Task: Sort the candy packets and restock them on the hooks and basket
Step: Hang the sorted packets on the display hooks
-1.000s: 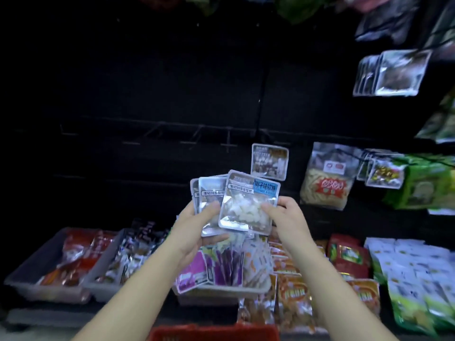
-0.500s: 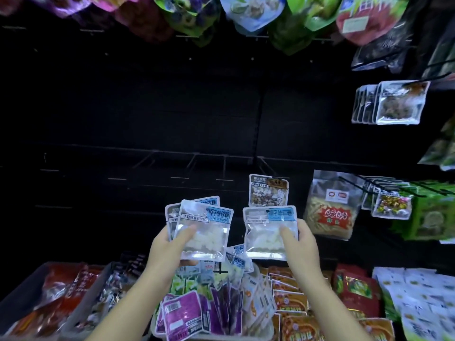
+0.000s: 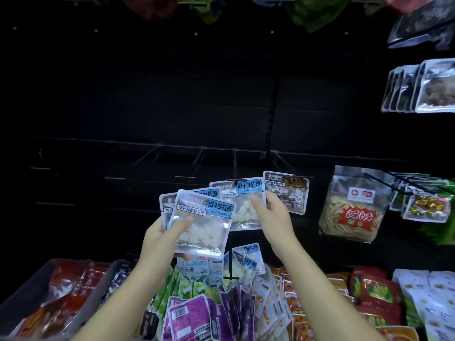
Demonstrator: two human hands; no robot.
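My left hand (image 3: 162, 239) grips a small fan of clear, blue-labelled packets of white candy cubes (image 3: 202, 225), thumb on the front one. My right hand (image 3: 273, 212) pinches one more packet of the same kind (image 3: 240, 205) and holds it up at a black wire hook (image 3: 237, 180), whose tip crosses the packet's top edge. Just right of it a brown-labelled packet (image 3: 288, 193) hangs on its own hook. Below my hands a basket holds purple packets (image 3: 189, 316), green ones and more clear candy packets (image 3: 246, 264).
Bare black hooks (image 3: 197, 156) run along the dark back panel to the left. A large snack bag with a red label (image 3: 354, 212) and more hung packets (image 3: 428, 205) are at right. Grey bins (image 3: 34, 286) of red packets sit at lower left.
My right hand has drawn one packet off the stack and lifted it up and right to the hook. My left hand keeps the rest and has stayed roughly in place.
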